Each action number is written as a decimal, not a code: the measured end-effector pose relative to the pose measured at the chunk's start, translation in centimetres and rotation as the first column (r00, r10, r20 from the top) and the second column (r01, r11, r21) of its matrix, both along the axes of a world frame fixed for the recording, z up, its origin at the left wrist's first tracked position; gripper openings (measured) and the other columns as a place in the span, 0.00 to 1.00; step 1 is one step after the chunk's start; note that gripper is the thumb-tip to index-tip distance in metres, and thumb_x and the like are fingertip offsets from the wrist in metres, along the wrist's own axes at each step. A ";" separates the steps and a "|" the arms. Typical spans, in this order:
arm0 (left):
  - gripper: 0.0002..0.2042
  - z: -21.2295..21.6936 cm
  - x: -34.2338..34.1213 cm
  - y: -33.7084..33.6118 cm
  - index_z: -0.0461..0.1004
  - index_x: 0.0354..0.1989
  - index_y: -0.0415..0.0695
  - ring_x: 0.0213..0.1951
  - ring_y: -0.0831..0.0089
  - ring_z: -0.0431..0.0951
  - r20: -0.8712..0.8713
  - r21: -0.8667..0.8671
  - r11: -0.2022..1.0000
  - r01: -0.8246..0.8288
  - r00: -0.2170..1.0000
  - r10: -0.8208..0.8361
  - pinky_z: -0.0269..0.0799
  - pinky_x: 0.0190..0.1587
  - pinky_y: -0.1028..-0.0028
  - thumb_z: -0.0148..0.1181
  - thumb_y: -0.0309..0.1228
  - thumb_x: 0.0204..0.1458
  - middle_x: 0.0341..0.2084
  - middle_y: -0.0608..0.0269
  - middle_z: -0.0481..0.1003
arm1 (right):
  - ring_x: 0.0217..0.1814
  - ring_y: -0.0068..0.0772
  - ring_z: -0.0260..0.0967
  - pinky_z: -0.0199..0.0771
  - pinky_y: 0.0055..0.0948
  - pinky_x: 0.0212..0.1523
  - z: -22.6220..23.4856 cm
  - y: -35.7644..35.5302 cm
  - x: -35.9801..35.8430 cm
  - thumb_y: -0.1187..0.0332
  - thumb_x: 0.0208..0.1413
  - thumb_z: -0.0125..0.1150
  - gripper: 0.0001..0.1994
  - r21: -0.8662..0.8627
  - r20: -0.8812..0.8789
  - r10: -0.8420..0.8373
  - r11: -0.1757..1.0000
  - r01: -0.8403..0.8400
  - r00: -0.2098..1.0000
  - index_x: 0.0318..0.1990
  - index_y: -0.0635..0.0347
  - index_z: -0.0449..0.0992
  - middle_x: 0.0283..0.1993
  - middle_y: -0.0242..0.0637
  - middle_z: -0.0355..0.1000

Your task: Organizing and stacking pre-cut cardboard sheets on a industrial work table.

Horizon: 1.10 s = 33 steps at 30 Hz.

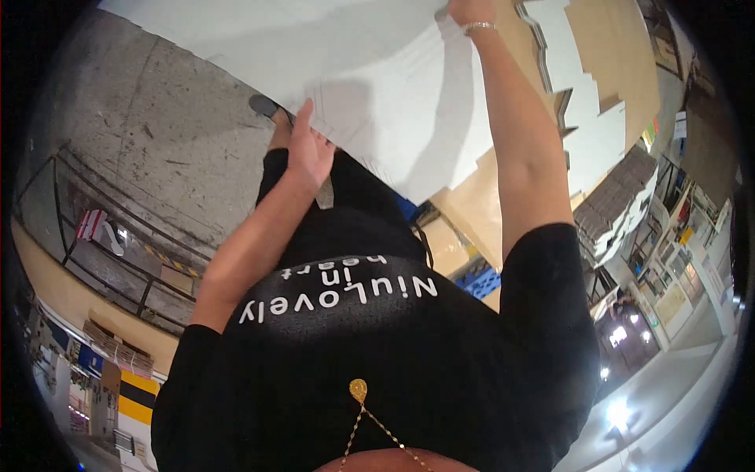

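Observation:
A large white cardboard sheet spreads out in front of me, one long edge running diagonally past my body. My left hand is at that near edge, its thumb raised and apart and its palm turned toward the sheet. The other fingers are foreshortened at the edge, and I see nothing gripped in them. Reaching far forward, my right hand is over the sheet's far right part. The upper picture edge cuts it off, so its fingers are mostly hidden.
Brown board and more white sheets with stepped edges lie to the right. Beyond them is a stack of grey-brown cardboard. Blue plastic shows below the boards. A metal railing borders the concrete floor at left.

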<state>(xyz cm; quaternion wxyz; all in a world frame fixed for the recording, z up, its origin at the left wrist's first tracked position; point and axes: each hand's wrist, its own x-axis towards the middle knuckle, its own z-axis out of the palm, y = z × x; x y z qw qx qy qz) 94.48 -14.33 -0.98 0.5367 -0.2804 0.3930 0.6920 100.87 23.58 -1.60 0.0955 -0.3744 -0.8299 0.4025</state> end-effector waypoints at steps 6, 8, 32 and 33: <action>0.36 1.1 -0.3 0.9 0.50 0.64 0.44 0.63 0.65 0.54 -0.011 -0.074 0.996 0.052 0.999 -0.053 0.49 0.63 0.63 0.53 0.51 0.52 0.61 0.63 0.56 | 0.43 0.49 0.69 0.70 0.40 0.45 -0.9 -0.5 0.1 0.73 0.44 0.54 0.15 0.419 0.361 -0.157 0.908 -0.009 0.919 0.42 0.52 0.77 0.40 0.45 0.72; 0.38 1.8 -1.6 1.6 0.48 0.65 0.44 0.63 0.66 0.54 -0.068 -0.079 0.996 0.045 0.996 -0.051 0.46 0.64 0.63 0.54 0.52 0.52 0.61 0.62 0.55 | 0.48 0.46 0.68 0.69 0.38 0.50 -0.2 -0.7 -0.5 0.70 0.39 0.60 0.17 0.339 0.372 -0.107 0.940 -0.028 0.922 0.42 0.54 0.77 0.43 0.45 0.72; 0.37 0.5 -2.6 0.5 0.52 0.63 0.44 0.61 0.64 0.56 0.086 -0.005 0.998 0.068 0.994 -0.067 0.49 0.63 0.60 0.53 0.55 0.51 0.60 0.59 0.57 | 0.44 0.49 0.70 0.70 0.41 0.45 -1.9 -0.7 2.2 0.73 0.42 0.53 0.16 0.444 0.460 -0.214 0.896 -0.015 0.862 0.41 0.53 0.78 0.39 0.47 0.74; 0.40 0.4 -2.8 0.6 0.48 0.65 0.43 0.63 0.63 0.53 0.068 0.031 0.996 0.087 0.994 -0.089 0.47 0.63 0.59 0.53 0.56 0.50 0.62 0.58 0.54 | 0.45 0.48 0.70 0.70 0.40 0.46 -2.0 0.2 2.3 0.74 0.42 0.53 0.16 0.455 0.444 -0.147 0.887 -0.082 0.884 0.41 0.53 0.78 0.40 0.47 0.73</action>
